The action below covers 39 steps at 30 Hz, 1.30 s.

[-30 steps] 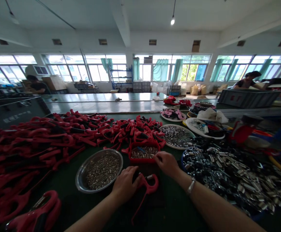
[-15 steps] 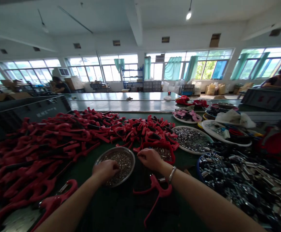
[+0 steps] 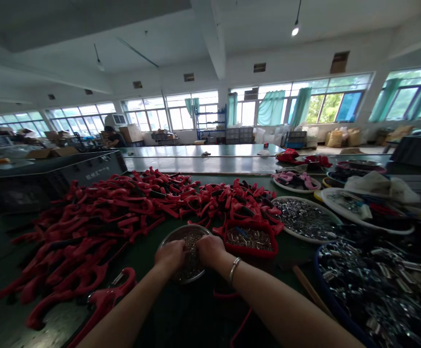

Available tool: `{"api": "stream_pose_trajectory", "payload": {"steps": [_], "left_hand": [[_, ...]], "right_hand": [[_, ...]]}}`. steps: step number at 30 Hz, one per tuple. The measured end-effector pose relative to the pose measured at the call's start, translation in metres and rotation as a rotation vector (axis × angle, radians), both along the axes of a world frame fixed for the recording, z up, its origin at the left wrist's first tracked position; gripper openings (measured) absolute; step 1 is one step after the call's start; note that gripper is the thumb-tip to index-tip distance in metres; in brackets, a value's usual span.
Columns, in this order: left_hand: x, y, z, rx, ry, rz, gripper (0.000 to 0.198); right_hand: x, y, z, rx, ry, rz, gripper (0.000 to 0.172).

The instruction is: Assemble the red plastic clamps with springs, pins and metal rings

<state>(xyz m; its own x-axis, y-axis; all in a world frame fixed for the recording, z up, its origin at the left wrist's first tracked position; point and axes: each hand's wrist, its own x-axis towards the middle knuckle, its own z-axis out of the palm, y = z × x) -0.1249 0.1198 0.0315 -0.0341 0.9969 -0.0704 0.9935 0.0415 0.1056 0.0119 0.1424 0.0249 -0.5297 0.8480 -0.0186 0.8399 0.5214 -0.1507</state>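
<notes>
A round metal bowl [image 3: 170, 237] full of small shiny metal pieces stands in front of me. Inside its left side, my left hand [image 3: 172, 254] has its fingers curled down at the pieces. My right hand [image 3: 212, 250], with a bangle on the wrist, is over the bowl's right edge, fingers closed. Whatever either hand pinches is hidden or too small to name. Partly behind my right forearm lies a red curved handle piece [image 3: 244, 326]. Just beyond that hand sits a red tray [image 3: 273, 246] of small metal pins with something blue on top.
Red handles [image 3: 123, 208] are heaped to the left and ahead. On the right are a blue-rimmed basin [image 3: 321, 285] of metal parts, a white plate [image 3: 335, 217] of shiny pieces and a wooden-handled tool [image 3: 310, 287]. A grey crate [image 3: 97, 169] stands left; a person [image 3: 114, 138] sits far back.
My right hand has moved left from beside the red tray to the bowl, uncovering the tray's pins. My left hand stays in the bowl. The camera view has shifted.
</notes>
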Motion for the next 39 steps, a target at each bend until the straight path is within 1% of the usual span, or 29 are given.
{"api": "stream_pose_trajectory", "payload": {"steps": [4,8,12,14,16,20,23,25,27,29,30,32,34,36,39], "left_hand": [[0.003,0.002,-0.002,0.003,-0.027,-0.019,0.015],[0.008,0.002,-0.003,-0.002,-0.05,-0.033,0.016],[0.01,-0.001,-0.006,0.004,-0.079,-0.026,0.016],[0.01,-0.002,-0.008,0.023,-0.105,-0.017,0.018],[0.01,-0.003,-0.009,0.049,-0.142,-0.005,0.019],[0.015,-0.011,-0.006,0.12,-0.256,0.007,0.02],[0.031,-0.025,-0.004,0.167,-0.365,-0.037,0.023],[0.049,-0.037,-0.005,0.179,-0.473,-0.126,0.023],[0.07,-0.048,-0.008,0.162,-0.579,-0.246,0.021],[0.09,-0.057,-0.013,0.121,-0.635,-0.338,0.018],[0.098,-0.06,-0.016,0.103,-0.637,-0.36,0.017],[0.111,-0.063,-0.021,0.087,-0.627,-0.375,0.016],[0.119,-0.062,-0.025,0.086,-0.607,-0.385,0.016],[0.123,-0.06,-0.028,0.087,-0.586,-0.389,0.015],[0.125,-0.059,-0.029,0.092,-0.581,-0.388,0.014]], "right_hand": [[0.016,-0.004,-0.004,-0.007,0.065,0.037,0.022],[0.023,-0.006,-0.009,-0.016,0.176,0.057,0.019],[0.022,-0.006,-0.012,-0.039,0.292,0.013,0.018],[0.022,-0.005,-0.014,-0.048,0.365,-0.017,0.014],[0.021,-0.003,-0.014,-0.052,0.459,-0.04,0.01],[0.03,-0.003,-0.013,-0.067,0.69,-0.073,0.013],[0.053,-0.01,-0.011,-0.096,0.841,-0.11,0.013],[0.077,-0.018,-0.011,-0.116,0.92,-0.157,0.012],[0.105,-0.03,-0.012,-0.124,0.987,-0.226,0.012],[0.133,-0.044,-0.015,-0.131,1.039,-0.298,0.013],[0.146,-0.051,-0.017,-0.138,1.058,-0.331,0.015],[0.167,-0.065,-0.023,-0.16,1.085,-0.386,0.019],[0.182,-0.076,-0.031,-0.186,1.107,-0.429,0.019],[0.189,-0.085,-0.038,-0.211,1.131,-0.465,0.02],[0.19,-0.09,-0.044,-0.24,1.163,-0.5,0.025]]}}
